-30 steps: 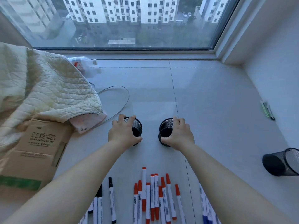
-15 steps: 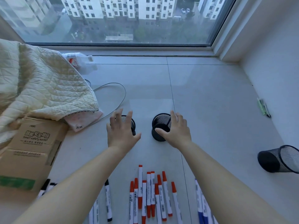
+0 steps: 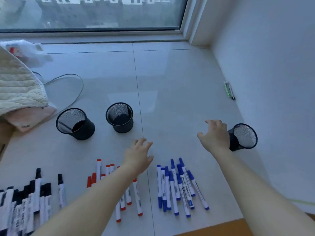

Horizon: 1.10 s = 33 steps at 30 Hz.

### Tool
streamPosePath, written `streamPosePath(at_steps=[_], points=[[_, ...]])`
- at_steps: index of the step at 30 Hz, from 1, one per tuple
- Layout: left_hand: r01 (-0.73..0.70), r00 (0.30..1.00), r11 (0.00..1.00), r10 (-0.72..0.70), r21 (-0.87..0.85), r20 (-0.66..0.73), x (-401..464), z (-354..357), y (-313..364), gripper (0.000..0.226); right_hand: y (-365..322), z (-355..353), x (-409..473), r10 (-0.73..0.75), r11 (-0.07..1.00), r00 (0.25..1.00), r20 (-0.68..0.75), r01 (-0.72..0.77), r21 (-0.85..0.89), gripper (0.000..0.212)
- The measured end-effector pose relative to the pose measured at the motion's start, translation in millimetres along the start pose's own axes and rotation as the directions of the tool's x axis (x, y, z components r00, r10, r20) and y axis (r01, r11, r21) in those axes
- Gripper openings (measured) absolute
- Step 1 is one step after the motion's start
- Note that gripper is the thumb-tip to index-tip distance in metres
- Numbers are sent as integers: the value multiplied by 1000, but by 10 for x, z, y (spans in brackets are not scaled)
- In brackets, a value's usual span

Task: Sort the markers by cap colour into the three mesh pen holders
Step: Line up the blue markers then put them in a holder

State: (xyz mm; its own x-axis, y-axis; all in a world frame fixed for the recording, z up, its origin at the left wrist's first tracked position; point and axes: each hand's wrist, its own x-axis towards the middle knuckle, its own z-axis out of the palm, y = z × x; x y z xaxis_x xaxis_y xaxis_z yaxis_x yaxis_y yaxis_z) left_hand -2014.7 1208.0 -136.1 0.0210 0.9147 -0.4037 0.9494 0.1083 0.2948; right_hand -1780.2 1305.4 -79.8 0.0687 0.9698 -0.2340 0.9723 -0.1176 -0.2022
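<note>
Two black mesh pen holders stand on the grey tiled sill: the left holder [image 3: 75, 124] and the middle holder [image 3: 120, 117], both empty. A third holder [image 3: 243, 136] lies tipped on its side at the right, mouth facing me. My right hand [image 3: 214, 135] hovers with fingers spread just left of that holder, partly hiding its base. My left hand [image 3: 139, 154] is open above the sill, empty. Near me lie three groups of markers: black-capped [image 3: 34, 193], red-capped [image 3: 100, 174] partly under my left forearm, and blue-capped [image 3: 177, 183].
A quilted cream blanket [image 3: 18, 89] and pink cloth [image 3: 32, 117] lie at the left, with a thin cable loop [image 3: 75, 92] beside them. A green-and-black pen [image 3: 229, 90] rests by the right wall. The window runs along the far edge.
Both hands let go of the two standing holders and moved right. My right hand reached across to the tipped holder. The view swung right and down.
</note>
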Motion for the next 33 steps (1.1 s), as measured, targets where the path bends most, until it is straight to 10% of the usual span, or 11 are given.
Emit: streamPosePath(at_steps=[14, 33], points=[[303, 944, 952, -307, 51, 119, 183, 244, 183, 71, 910, -102, 265, 239, 967, 971, 16, -236, -93, 67], [210, 972, 974, -218, 86, 89, -23, 256, -163, 76, -738, 354, 135, -432, 893, 899, 75, 438, -103, 73]])
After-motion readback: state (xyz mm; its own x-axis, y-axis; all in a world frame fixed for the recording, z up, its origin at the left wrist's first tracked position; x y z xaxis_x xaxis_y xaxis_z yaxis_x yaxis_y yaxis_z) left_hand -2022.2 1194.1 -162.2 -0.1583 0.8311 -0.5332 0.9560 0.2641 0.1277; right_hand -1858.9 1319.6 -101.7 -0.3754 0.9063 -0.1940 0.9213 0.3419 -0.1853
